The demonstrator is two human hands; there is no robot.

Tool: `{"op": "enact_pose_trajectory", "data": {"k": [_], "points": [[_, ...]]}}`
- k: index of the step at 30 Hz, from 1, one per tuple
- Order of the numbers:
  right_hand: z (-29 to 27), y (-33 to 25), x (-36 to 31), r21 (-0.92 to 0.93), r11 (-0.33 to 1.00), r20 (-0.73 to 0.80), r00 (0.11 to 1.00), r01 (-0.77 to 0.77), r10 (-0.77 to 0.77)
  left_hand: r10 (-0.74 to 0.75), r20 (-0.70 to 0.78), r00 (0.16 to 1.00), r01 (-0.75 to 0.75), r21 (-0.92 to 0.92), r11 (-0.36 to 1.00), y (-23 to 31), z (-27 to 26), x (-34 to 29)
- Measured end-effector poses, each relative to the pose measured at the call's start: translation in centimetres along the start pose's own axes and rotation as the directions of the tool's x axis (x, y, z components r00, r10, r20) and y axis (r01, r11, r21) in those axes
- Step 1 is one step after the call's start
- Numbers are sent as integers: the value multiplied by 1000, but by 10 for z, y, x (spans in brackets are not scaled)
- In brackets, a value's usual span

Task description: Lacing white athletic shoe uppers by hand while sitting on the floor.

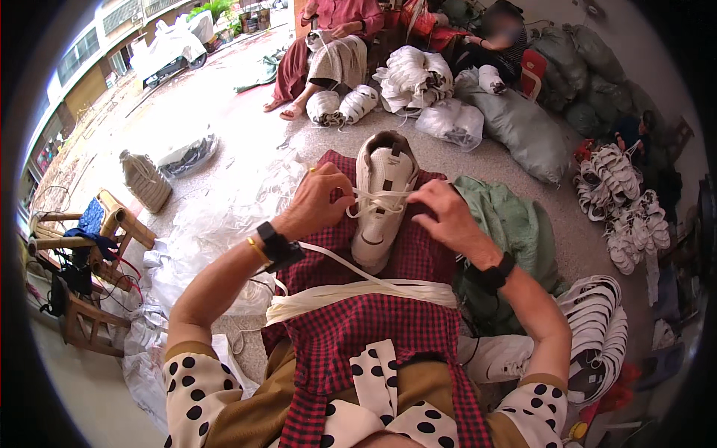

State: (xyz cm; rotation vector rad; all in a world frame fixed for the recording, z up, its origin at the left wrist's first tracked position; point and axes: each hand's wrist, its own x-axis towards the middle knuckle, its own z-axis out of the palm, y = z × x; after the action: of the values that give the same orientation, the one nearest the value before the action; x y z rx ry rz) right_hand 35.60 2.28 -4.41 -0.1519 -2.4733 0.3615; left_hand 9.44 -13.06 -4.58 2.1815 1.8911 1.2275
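Note:
A white sneaker (373, 231) lies on my lap over a red-and-black checked apron (328, 254), toe toward me and its dark-lined opening away. Flat white laces cross over its tongue in a loose loop. My left hand (321, 198), left of the sneaker, is closed with thumb and fingers pinching one end of the shoelace (385, 196). On the other side my right hand (444, 213) pinches the lace's other end, its lower fingers curled. A bundle of long white laces (358, 297) stretches across my lap, and one strand runs up toward my left wrist.
Green cloth (508, 231) lies to my right, near a row of stacked white shoes (597, 328). Clear plastic sheeting (216, 246) and a bamboo chair (104, 231) are at left. Ahead are two seated people, shoe bundles (414, 78) and a grey sack (515, 134).

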Motion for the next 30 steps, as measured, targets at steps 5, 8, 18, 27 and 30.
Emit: {"op": "enact_pose_trajectory", "data": {"k": [5, 8, 18, 27, 30], "points": [[16, -19, 26, -38, 999, 134, 990, -37, 41, 12, -146, 989, 9, 138, 990, 2, 10, 11], [16, -11, 31, 153, 988, 108, 994, -19, 2, -60, -41, 997, 63, 76, 995, -5, 11, 9], [25, -15, 42, -58, 969, 120, 962, -239, 244, -164, 92, 982, 181, -214, 960, -20, -5, 20], [17, -3, 43, 289, 952, -5, 995, -98, 104, -1, -160, 987, 22, 133, 991, -25, -13, 4], [15, -8, 36, 168, 977, 30, 992, -129, 126, 124, -56, 991, -120, 67, 990, -1, 3, -6]]}}
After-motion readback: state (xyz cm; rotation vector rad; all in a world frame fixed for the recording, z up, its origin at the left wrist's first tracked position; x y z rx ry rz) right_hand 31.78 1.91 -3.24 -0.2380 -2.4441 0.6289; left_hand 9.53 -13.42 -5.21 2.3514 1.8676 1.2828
